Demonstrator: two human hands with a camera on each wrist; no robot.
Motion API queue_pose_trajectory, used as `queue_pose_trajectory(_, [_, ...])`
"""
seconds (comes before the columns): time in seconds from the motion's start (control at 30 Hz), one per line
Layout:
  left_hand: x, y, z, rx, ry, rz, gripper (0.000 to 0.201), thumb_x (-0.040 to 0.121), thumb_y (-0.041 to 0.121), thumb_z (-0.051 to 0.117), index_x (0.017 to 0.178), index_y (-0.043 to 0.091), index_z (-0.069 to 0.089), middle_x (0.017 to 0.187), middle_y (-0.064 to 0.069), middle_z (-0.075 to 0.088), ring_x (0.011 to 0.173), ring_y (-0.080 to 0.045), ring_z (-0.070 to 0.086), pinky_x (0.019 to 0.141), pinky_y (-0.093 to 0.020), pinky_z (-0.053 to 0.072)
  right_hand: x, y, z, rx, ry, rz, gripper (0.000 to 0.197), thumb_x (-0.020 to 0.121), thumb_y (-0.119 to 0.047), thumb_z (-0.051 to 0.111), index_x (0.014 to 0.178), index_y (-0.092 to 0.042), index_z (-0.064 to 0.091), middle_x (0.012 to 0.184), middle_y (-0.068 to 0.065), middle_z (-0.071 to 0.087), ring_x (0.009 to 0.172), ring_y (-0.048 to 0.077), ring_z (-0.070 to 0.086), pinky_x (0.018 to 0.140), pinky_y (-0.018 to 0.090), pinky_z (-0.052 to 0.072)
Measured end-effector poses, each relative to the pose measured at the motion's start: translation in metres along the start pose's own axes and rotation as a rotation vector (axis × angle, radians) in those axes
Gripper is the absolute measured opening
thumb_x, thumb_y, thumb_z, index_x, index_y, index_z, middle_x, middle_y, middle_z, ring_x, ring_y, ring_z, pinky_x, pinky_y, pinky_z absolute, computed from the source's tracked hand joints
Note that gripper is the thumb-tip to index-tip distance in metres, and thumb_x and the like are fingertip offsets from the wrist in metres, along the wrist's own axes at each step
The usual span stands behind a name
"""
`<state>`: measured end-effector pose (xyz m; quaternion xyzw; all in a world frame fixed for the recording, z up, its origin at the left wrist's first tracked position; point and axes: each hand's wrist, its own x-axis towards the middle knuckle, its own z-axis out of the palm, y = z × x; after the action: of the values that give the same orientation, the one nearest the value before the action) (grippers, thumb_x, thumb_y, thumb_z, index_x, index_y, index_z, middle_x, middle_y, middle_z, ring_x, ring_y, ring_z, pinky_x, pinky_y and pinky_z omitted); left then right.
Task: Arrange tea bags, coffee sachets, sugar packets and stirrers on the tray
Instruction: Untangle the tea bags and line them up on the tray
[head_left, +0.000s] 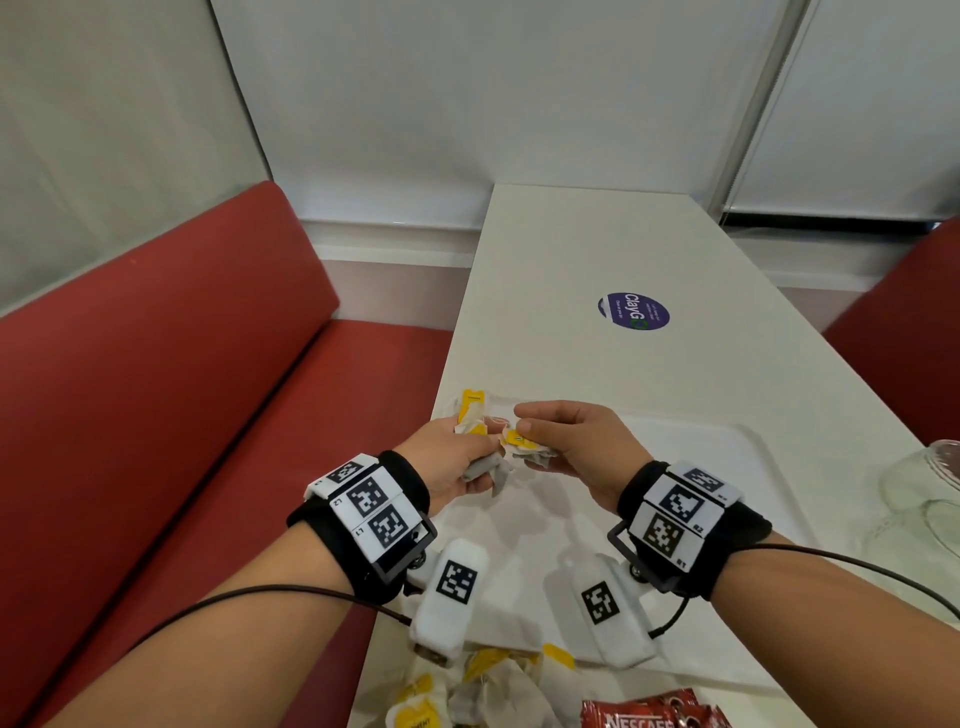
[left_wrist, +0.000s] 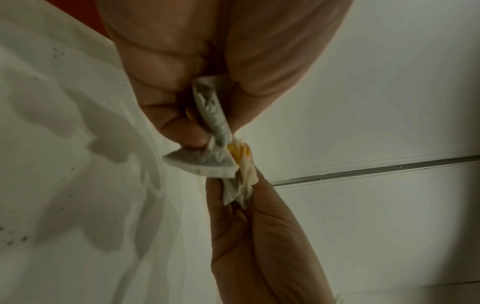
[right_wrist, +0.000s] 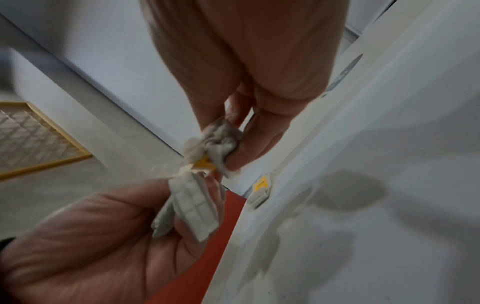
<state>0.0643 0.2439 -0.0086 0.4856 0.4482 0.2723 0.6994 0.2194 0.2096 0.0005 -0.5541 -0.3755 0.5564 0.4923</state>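
White table | tray | left hand, right hand: each grip pinches seemingly tangled tea bags

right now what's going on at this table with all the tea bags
A person is sorting tea bags over a white tray. The left hand grips a small bunch of tea bags, and the right hand pinches another tea bag close against them, seemingly separating them. One tea bag already lies at the tray's far left corner. A loose pile of tea bags and red coffee sachets wait on the table nearer the person.
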Motion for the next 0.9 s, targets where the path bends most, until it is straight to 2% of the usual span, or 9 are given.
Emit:
queue_pose_trajectory(0.1, [-0.001, -0.003, 0.002, -0.020, -0.021, -0.002, 0.021, 0.097, 0.006, 0.040, 0.105, 0.010, 0.058, 0.041, 0.004, 0.039, 0.053, -0.011, 0.033, 0.056, -0.020, 0.042, 0.001, 0.003, 0.003, -0.035, 0.098, -0.062, 0.008, 0.086, -0.003, 0.065, 0.090, -0.009, 0.066, 0.079, 0.007, 0.067, 0.065, 0.015, 0.063, 0.059, 0.021, 0.056])
queue_pose_trajectory(0.23, [-0.003, 0.000, 0.008, -0.017, -0.016, 0.044, 0.016, 0.097, 0.008, 0.044, 0.111, 0.007, 0.052, 0.046, 0.002, 0.040, 0.043, -0.007, 0.036, 0.050, -0.018, 0.045, 0.001, 0.008, 0.009, -0.122, 0.144, -0.130, 0.009, 0.084, -0.005, 0.068, 0.085, -0.013, 0.066, 0.079, 0.009, 0.065, 0.065, 0.016, 0.061, 0.059, 0.023, 0.053])
queue_pose_trajectory(0.37, [0.002, 0.000, 0.002, 0.194, 0.078, 0.134, 0.022, 0.091, 0.012, 0.058, 0.112, 0.009, 0.055, 0.073, -0.003, 0.057, 0.057, -0.009, 0.053, 0.049, -0.021, 0.046, -0.006, 0.004, 0.013, -0.151, 0.020, -0.123, 0.011, 0.086, -0.006, 0.066, 0.091, -0.014, 0.070, 0.085, 0.017, 0.061, 0.070, 0.020, 0.056, 0.067, 0.030, 0.053])
queue_pose_trajectory(0.43, [0.001, 0.002, -0.001, 0.241, 0.083, 0.182, 0.009, 0.089, 0.009, 0.061, 0.097, 0.012, 0.057, 0.068, 0.001, 0.056, 0.051, -0.004, 0.054, 0.048, -0.020, 0.044, -0.010, -0.001, 0.009, -0.170, -0.059, -0.105, 0.017, 0.086, -0.005, 0.066, 0.098, -0.015, 0.070, 0.078, 0.011, 0.055, 0.069, 0.018, 0.055, 0.068, 0.028, 0.056])
queue_pose_trajectory(0.5, [0.000, 0.004, -0.003, 0.243, 0.105, 0.207, 0.011, 0.088, 0.006, 0.062, 0.093, 0.015, 0.059, 0.065, 0.003, 0.057, 0.048, 0.000, 0.055, 0.046, -0.018, 0.043, -0.012, -0.005, 0.004, -0.228, -0.104, -0.102, 0.024, 0.083, -0.001, 0.067, 0.101, -0.017, 0.069, 0.069, 0.005, 0.049, 0.065, 0.015, 0.056, 0.067, 0.026, 0.057])
queue_pose_trajectory(0.6, [-0.001, 0.005, -0.005, 0.234, 0.120, 0.211, 0.014, 0.086, 0.009, 0.065, 0.099, 0.016, 0.064, 0.069, 0.002, 0.061, 0.048, 0.001, 0.057, 0.046, -0.016, 0.044, -0.012, -0.009, 0.001, -0.322, -0.107, -0.084, 0.023, 0.081, -0.002, 0.070, 0.094, -0.021, 0.070, 0.073, 0.006, 0.059, 0.066, 0.013, 0.062, 0.065, 0.024, 0.055])
queue_pose_trajectory(0.7, [-0.002, 0.005, -0.005, 0.206, 0.129, 0.196, 0.015, 0.087, 0.008, 0.063, 0.101, 0.013, 0.066, 0.070, 0.001, 0.062, 0.048, 0.001, 0.057, 0.045, -0.015, 0.043, -0.007, -0.009, -0.004, -0.354, -0.074, -0.051, 0.012, 0.081, -0.007, 0.072, 0.090, -0.016, 0.073, 0.083, 0.012, 0.070, 0.073, 0.017, 0.064, 0.062, 0.023, 0.055])
queue_pose_trajectory(0.83, [-0.002, 0.002, -0.011, 0.254, 0.140, 0.181, 0.014, 0.088, 0.009, 0.062, 0.100, 0.016, 0.067, 0.070, 0.004, 0.061, 0.049, 0.004, 0.056, 0.046, -0.014, 0.044, 0.000, -0.009, -0.009, -0.338, -0.044, -0.015, 0.008, 0.084, -0.008, 0.070, 0.091, -0.008, 0.072, 0.078, 0.010, 0.068, 0.064, 0.015, 0.062, 0.057, 0.022, 0.055])
queue_pose_trajectory(0.9, [0.000, 0.000, -0.014, 0.243, 0.140, 0.166, 0.013, 0.088, 0.009, 0.061, 0.094, 0.019, 0.067, 0.071, 0.004, 0.062, 0.053, -0.001, 0.058, 0.050, -0.017, 0.046, 0.003, -0.009, -0.010, -0.305, -0.079, 0.006, 0.008, 0.084, -0.007, 0.069, 0.092, -0.008, 0.071, 0.077, 0.008, 0.068, 0.063, 0.014, 0.064, 0.059, 0.022, 0.056])
